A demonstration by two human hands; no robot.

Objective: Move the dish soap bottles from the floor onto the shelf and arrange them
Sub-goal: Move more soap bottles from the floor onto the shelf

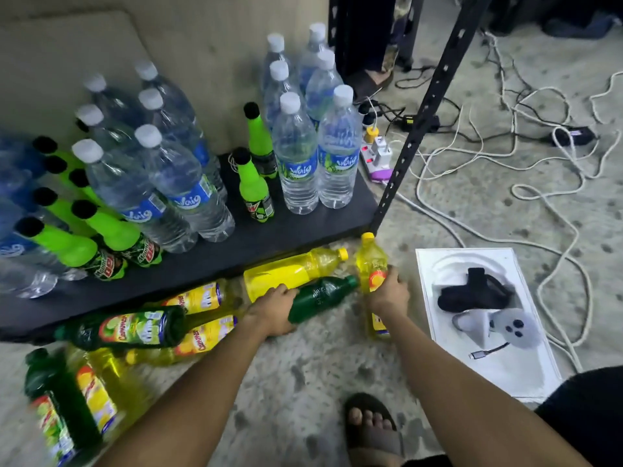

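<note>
Left hand (274, 308) wraps the base of a green bottle (320, 298), dark and translucent with a green cap, lying on the floor (303, 372) just in front of the shelf (236, 251). Right hand (387, 294) closes around a yellow bottle (371, 264), clear yellow with a yellow cap and a red-orange label, standing upright near the shelf's corner post. A second yellow bottle (293, 271) lies touching the green one. More soap bottles (135, 328), green and yellow, lie heaped at the left. Water bottles (296, 156) and bright-green soda bottles (253, 187) occupy the shelf.
</note>
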